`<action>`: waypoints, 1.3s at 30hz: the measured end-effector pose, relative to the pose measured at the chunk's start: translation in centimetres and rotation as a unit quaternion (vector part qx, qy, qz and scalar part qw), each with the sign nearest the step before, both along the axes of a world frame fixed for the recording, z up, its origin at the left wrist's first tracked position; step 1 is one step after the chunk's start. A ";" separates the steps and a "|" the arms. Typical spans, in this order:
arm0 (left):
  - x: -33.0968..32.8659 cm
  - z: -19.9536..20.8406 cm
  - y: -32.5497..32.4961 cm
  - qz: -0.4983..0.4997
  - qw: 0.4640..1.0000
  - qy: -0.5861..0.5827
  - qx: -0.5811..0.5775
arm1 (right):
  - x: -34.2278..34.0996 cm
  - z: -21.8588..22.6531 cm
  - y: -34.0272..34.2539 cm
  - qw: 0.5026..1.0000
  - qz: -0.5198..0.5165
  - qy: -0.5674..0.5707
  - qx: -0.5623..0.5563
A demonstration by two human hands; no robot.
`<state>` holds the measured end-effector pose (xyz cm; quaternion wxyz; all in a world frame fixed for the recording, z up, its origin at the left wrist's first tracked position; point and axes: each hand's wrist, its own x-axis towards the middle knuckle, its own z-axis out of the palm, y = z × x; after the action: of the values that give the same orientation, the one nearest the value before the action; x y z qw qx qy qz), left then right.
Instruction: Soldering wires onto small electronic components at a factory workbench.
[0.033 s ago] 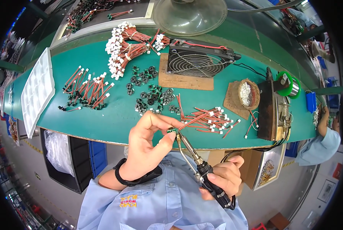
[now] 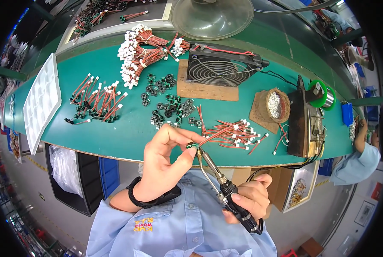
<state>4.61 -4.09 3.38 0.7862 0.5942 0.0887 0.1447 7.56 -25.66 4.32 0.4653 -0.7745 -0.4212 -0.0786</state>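
My left hand (image 2: 168, 160) pinches a small green circuit board (image 2: 192, 145) between thumb and fingers, just past the bench's front edge. A red-brown wire lead (image 2: 219, 134) with a white connector reaches the board. My right hand (image 2: 250, 200) is wrapped round the black handle of a soldering iron (image 2: 217, 173). The iron's tip meets the board by the wire's end; the exact contact is too small to make out. Beyond my hands lie loose wire leads (image 2: 236, 139) and a heap of small black and green boards (image 2: 174, 105).
Wired boards (image 2: 98, 103) lie left, with bundled leads (image 2: 141, 55) behind. A fan (image 2: 223, 66) stands at the back under a round hood (image 2: 213, 19). On the right are a small pot (image 2: 278, 106), a dark soldering unit (image 2: 305, 124) and a solder spool (image 2: 326, 96). A co-worker's sleeve (image 2: 356, 167) shows far right.
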 end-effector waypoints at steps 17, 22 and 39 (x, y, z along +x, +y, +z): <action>0.0 -0.2 -0.2 0.005 1.000 0.005 0.019 | -0.1 -0.5 0.0 1.000 -0.004 -0.001 0.031; -0.1 -0.1 -0.2 0.007 0.999 0.002 0.033 | -0.1 -0.5 -0.1 1.000 -0.002 -0.003 0.028; -0.1 0.7 -0.3 0.010 0.999 0.002 0.042 | 0.0 -0.4 -0.3 1.000 0.008 0.001 0.023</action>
<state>4.55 -4.36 4.04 0.7588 0.6262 0.0902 0.1549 7.61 -25.93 3.92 0.4840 -0.7600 -0.4255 -0.0840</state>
